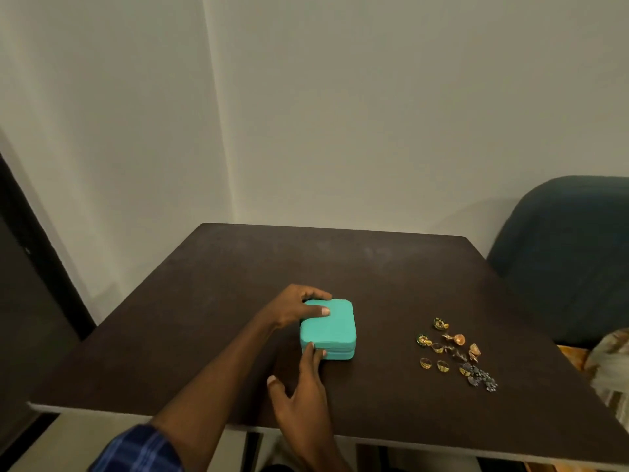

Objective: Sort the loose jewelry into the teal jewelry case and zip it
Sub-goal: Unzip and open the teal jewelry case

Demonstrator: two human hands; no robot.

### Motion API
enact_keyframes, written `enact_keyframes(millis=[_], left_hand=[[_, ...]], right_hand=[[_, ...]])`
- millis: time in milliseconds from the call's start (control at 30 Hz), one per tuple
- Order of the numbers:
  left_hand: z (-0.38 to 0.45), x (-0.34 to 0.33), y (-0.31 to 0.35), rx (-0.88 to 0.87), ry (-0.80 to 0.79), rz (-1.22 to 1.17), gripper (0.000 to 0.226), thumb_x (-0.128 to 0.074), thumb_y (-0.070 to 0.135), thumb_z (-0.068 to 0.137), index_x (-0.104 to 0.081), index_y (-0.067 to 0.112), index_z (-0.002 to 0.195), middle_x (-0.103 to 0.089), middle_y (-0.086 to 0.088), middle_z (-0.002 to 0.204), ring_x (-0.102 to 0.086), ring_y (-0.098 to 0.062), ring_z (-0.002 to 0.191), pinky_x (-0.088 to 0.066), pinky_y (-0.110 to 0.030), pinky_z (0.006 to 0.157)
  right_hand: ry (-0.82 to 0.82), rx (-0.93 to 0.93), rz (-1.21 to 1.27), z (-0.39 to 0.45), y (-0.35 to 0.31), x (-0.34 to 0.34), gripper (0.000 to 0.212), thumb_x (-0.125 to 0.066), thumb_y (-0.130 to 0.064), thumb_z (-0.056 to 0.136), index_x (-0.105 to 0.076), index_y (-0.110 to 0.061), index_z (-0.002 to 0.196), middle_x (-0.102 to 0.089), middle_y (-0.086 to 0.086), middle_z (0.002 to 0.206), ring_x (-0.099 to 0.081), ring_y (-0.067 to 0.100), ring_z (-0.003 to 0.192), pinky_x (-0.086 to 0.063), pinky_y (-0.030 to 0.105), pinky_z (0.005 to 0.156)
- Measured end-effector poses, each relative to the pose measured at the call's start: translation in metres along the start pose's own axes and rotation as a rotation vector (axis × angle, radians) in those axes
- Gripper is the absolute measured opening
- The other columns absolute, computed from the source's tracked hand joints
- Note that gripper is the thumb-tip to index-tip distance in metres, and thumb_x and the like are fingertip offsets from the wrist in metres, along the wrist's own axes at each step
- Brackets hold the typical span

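The dark table [340, 267] carries everything, with a blue chair [565, 253] at its right side. The teal case [335, 327] lies closed near the middle. The left hand [296, 306] grips its far left corner, thumb on the lid, probably to steady it. The right hand [303, 386] reaches to the near left corner, fingertips pressed at the seam between lid and base with the thumb spread clear; most likely it is feeling for the zip pull, which I cannot see. The case is a rounded, flat, matte box in two halves. The jewelry [452, 352] lies loose well to the right: gold rings, earrings, and a dark silvery piece.
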State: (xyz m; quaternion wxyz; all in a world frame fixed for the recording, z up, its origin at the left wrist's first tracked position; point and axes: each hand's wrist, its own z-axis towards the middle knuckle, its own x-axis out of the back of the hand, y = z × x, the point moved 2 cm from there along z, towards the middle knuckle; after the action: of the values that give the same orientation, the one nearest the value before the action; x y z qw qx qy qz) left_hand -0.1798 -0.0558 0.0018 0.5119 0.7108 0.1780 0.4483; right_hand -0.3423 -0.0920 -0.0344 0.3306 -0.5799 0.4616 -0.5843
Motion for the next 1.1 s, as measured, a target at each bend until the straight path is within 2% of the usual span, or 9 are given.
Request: enact_keyframes(millis=[233, 333, 400, 500, 633, 700, 833, 1033, 1100], left_hand=[[0.003, -0.005, -0.017, 0.059, -0.004, -0.148, 0.036, -0.069, 0.019, 0.082, -0.061, 0.013, 0.117, -0.064, -0.004, 0.115, -0.066, -0.011, 0.095, -0.055, -0.022, 0.077], [0.002, -0.006, -0.020, 0.067, -0.011, -0.122, 0.036, -0.068, 0.021, 0.083, -0.061, 0.014, 0.118, -0.063, -0.005, 0.119, -0.065, -0.015, 0.101, -0.054, -0.028, 0.086], [0.003, -0.005, -0.014, -0.006, 0.000, 0.103, 0.040, -0.066, 0.022, 0.085, -0.058, 0.013, 0.123, -0.060, -0.005, 0.125, -0.059, -0.015, 0.111, -0.049, -0.029, 0.095], [0.005, -0.007, -0.001, -0.083, 0.021, 0.572, 0.055, -0.060, 0.041, 0.087, -0.047, 0.019, 0.135, -0.046, -0.003, 0.143, -0.041, -0.017, 0.131, -0.033, -0.034, 0.109], [0.001, -0.017, 0.024, -0.044, 0.029, 0.871, 0.071, -0.055, 0.065, 0.077, -0.041, 0.029, 0.138, -0.040, -0.002, 0.146, -0.039, -0.024, 0.131, -0.034, -0.042, 0.105], [0.000, -0.026, 0.033, -0.029, -0.031, 0.957, 0.073, -0.058, 0.064, 0.076, -0.043, 0.026, 0.137, -0.050, -0.004, 0.138, -0.048, -0.025, 0.122, -0.041, -0.040, 0.097], [-0.001, -0.033, 0.037, -0.011, -0.064, 0.987, 0.069, -0.064, 0.054, 0.078, -0.047, 0.018, 0.134, -0.056, -0.010, 0.129, -0.053, -0.027, 0.115, -0.044, -0.037, 0.090], [0.000, -0.034, 0.037, -0.011, -0.078, 1.053, 0.065, -0.062, 0.055, 0.078, -0.053, 0.014, 0.127, -0.061, -0.009, 0.118, -0.056, -0.025, 0.105, -0.043, -0.035, 0.081], [0.000, -0.034, 0.037, -0.008, -0.069, 1.063, 0.067, -0.062, 0.056, 0.078, -0.052, 0.014, 0.128, -0.061, -0.009, 0.117, -0.056, -0.026, 0.105, -0.043, -0.035, 0.079]], right_hand=[[-0.004, 0.021, -0.079, 0.003, 0.016, 0.001, 0.089, -0.053, -0.035, 0.090, 0.014, -0.017, 0.146, 0.017, -0.002, 0.156, -0.010, 0.015, 0.145, -0.020, 0.026, 0.113], [0.040, 0.078, -0.106, 0.002, 0.024, 0.015, 0.076, -0.058, -0.031, 0.089, -0.012, -0.017, 0.148, -0.020, -0.010, 0.152, -0.034, 0.010, 0.137, -0.029, 0.019, 0.107], [0.245, 0.184, -0.082, 0.006, 0.032, 0.046, 0.044, -0.063, -0.024, 0.085, -0.053, -0.020, 0.128, -0.066, -0.006, 0.116, -0.061, -0.001, 0.104, -0.044, 0.009, 0.087], [0.442, 0.144, -0.030, 0.033, 0.039, 0.105, 0.023, -0.056, -0.016, 0.091, -0.064, -0.020, 0.112, -0.066, -0.013, 0.083, -0.062, -0.001, 0.078, -0.049, 0.018, 0.074], [0.225, 0.161, -0.181, 0.086, 0.032, 0.146, 0.030, -0.047, -0.012, 0.095, -0.057, -0.017, 0.123, -0.064, 0.000, 0.114, -0.060, 0.009, 0.094, -0.049, 0.021, 0.080], [0.061, 0.233, -0.267, 0.107, 0.026, 0.144, 0.032, -0.044, -0.007, 0.095, -0.058, -0.016, 0.123, -0.064, 0.003, 0.116, -0.062, 0.011, 0.085, -0.050, 0.015, 0.073], [-0.208, 0.334, -0.423, 0.140, 0.019, 0.131, 0.050, -0.039, 0.005, 0.086, -0.059, -0.019, 0.124, -0.069, 0.003, 0.105, -0.065, 0.028, 0.079, -0.052, 0.028, 0.076], [-0.372, 0.302, -0.486, 0.158, 0.014, 0.136, 0.049, -0.036, 0.013, 0.086, -0.059, -0.011, 0.122, -0.062, -0.018, 0.067, -0.048, 0.000, 0.054, -0.044, 0.020, 0.063], [-0.391, 0.293, -0.511, 0.160, 0.010, 0.138, 0.040, -0.040, 0.008, 0.089, -0.061, -0.008, 0.119, -0.066, -0.015, 0.081, -0.055, 0.001, 0.066, -0.046, 0.021, 0.071]])
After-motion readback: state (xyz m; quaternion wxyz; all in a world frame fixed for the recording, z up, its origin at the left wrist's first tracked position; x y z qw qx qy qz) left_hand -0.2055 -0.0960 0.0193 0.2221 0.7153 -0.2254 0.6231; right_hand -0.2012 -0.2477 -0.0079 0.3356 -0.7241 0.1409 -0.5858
